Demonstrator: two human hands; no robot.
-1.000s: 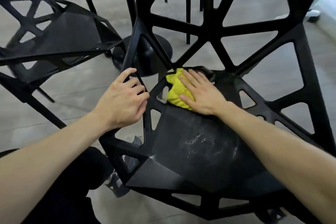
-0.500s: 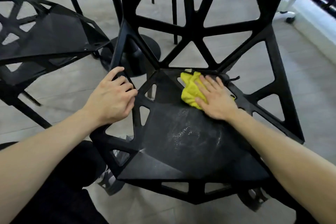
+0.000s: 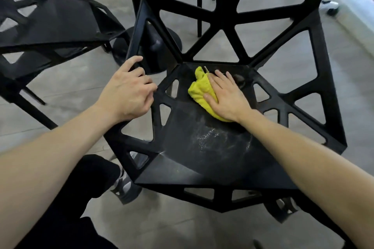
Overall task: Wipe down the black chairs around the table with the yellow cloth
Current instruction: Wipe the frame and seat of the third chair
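Cloth travel is the change: the crumpled yellow cloth has slid from the seat's left rear corner toward the middle rear of the black geometric plastic chair, so the back strip looks covered while pale streaks remain toward the front. The right hand presses it flat, fingers extended; the left hand grips the chair's frame, fingers curled. Another black chair and a round table base stand on the grey floor.
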